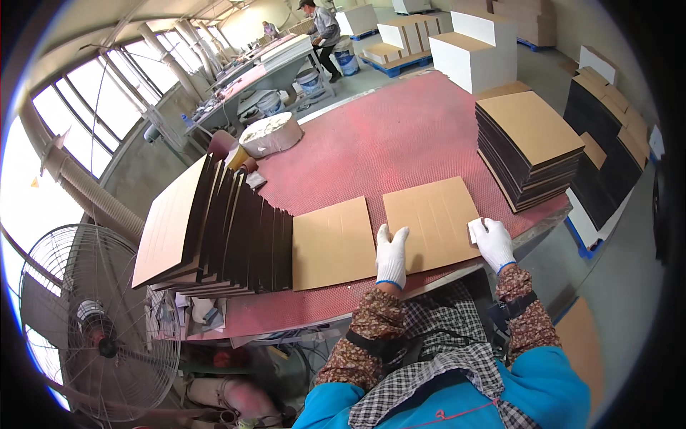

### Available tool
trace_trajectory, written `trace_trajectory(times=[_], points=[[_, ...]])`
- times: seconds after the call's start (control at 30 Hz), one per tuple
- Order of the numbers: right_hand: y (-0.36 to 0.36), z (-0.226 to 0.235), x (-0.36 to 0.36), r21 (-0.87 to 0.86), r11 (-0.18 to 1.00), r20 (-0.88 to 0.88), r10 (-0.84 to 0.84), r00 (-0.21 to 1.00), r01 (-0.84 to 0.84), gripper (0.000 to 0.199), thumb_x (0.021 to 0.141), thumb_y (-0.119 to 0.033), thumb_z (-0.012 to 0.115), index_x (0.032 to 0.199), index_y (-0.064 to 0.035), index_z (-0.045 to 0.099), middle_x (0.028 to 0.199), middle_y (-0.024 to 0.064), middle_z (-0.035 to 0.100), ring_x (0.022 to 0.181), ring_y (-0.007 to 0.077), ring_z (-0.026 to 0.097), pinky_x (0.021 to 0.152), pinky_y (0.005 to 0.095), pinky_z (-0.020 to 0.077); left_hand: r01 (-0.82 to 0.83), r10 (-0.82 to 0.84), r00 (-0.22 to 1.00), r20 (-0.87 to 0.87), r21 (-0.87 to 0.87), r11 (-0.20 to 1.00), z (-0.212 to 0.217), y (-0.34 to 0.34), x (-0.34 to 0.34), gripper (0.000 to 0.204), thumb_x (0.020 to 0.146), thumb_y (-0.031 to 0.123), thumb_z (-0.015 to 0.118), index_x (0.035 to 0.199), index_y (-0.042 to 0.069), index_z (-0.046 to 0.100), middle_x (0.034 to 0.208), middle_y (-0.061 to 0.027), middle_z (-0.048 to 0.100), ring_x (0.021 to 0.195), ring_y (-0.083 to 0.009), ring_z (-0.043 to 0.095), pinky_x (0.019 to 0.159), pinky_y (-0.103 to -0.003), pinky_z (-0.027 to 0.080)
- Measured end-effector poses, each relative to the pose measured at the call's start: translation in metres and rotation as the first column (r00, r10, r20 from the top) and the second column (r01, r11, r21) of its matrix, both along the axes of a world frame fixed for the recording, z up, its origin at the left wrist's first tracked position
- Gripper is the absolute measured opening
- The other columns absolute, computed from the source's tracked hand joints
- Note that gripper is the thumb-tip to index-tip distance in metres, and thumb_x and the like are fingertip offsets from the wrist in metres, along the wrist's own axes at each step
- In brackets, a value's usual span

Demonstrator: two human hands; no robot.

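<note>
A brown cardboard panel (429, 218) lies flat on the table in front of me. My left hand (391, 255), in a white glove, rests over its left edge with thumb and fingers apart. At the panel's right edge my right hand (493, 242), gloved too, is closed on a small white block (474, 231); its exact kind cannot be made out. Left of this panel lies a second brown panel (332, 243), partly beside a fanned, leaning row of dark-edged panels (236, 229). A neat stack of similar panels (532, 132) stands to the right.
The pink-red table (357, 143) carries a white tub-like bundle (270, 134) at its far left. A caged fan (100, 329) stands at left. Beyond are white boxes (475, 50) on blue pallets, black-sided stacks (604, 143) and a seated person (325, 32) at another bench.
</note>
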State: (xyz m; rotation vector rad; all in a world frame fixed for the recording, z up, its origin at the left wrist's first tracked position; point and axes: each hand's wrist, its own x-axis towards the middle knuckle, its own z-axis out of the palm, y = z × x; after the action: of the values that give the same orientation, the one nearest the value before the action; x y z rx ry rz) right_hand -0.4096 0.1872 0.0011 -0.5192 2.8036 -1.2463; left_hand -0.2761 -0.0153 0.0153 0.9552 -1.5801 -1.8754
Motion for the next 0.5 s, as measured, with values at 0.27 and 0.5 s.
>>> trace_trajectory(times=[0.27, 0.5], points=[[-0.035, 0.033, 0.037, -0.081, 0.979, 0.236, 0.201, 0.951, -0.187, 0.051, 0.099, -0.049, 0.054, 0.098, -0.0018, 0.072, 0.089, 0.0233, 0.072, 0.086, 0.0413, 0.071, 0.080, 0.0472, 0.0545, 0.188, 0.055, 0.873, 0.484, -0.440, 0.878, -0.017, -0.040, 0.044, 0.074, 0.088, 0.055, 0.063, 0.142, 0.004, 0.058, 0.142, -0.0309, 0.052, 0.130, -0.0473, 0.052, 0.110, -0.050, 0.043], [-0.123, 0.043, 0.091, -0.180, 0.885, 0.305, 0.466, 0.831, -0.430, 0.052, 0.097, -0.053, 0.053, 0.093, -0.0065, 0.076, 0.093, 0.0225, 0.073, 0.093, 0.0417, 0.071, 0.086, 0.0465, 0.0544, 0.408, 0.530, 0.632, 0.566, -0.824, 0.393, -0.043, -0.090, 0.104, 0.075, 0.091, 0.053, 0.061, 0.141, -0.002, 0.056, 0.149, -0.0303, 0.047, 0.139, -0.0467, 0.042, 0.118, -0.059, 0.027]])
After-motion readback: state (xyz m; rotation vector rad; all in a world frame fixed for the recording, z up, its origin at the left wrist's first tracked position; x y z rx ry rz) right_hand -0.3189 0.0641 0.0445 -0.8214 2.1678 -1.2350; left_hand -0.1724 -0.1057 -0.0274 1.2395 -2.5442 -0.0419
